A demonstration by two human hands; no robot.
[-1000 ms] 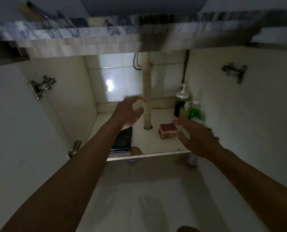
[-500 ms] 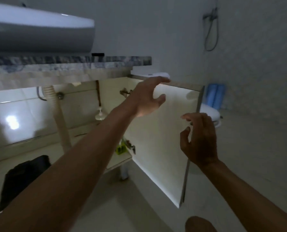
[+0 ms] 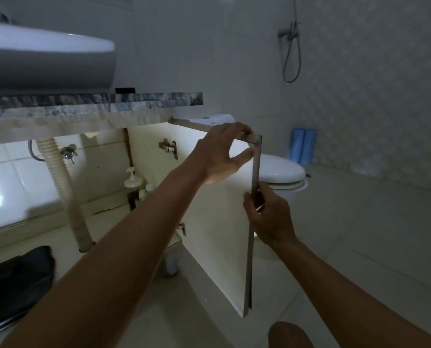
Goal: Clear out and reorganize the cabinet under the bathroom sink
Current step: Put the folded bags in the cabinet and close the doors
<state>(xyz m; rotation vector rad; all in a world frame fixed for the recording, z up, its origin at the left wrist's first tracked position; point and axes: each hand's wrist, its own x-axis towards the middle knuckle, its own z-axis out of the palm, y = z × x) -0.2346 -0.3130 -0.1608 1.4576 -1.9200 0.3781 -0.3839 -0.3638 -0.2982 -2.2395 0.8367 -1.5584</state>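
Note:
The cabinet's right door [image 3: 217, 234] stands open, pale cream inside with a metal edge. My left hand [image 3: 222, 151] grips its top outer corner, fingers over the top rim and thumb against the inner face. My right hand [image 3: 267, 217] grips the door's vertical outer edge lower down. Inside the cabinet, a pump bottle [image 3: 133, 182] and small bottles [image 3: 145, 190] stand at the back right. A black cloth [image 3: 16, 280] lies on the cabinet floor [image 3: 104, 234] at the left.
A ribbed drain hose [image 3: 64, 189] runs down from the basin [image 3: 48, 61] to the cabinet floor. A marble counter edge [image 3: 96, 102] overhangs the cabinet. A toilet [image 3: 282, 177] sits just behind the door. A shower hose [image 3: 292, 51] hangs on the far wall.
The view swung right from the cabinet interior to the right door. Both hands left the cabinet and took hold of the door's top corner and outer edge.

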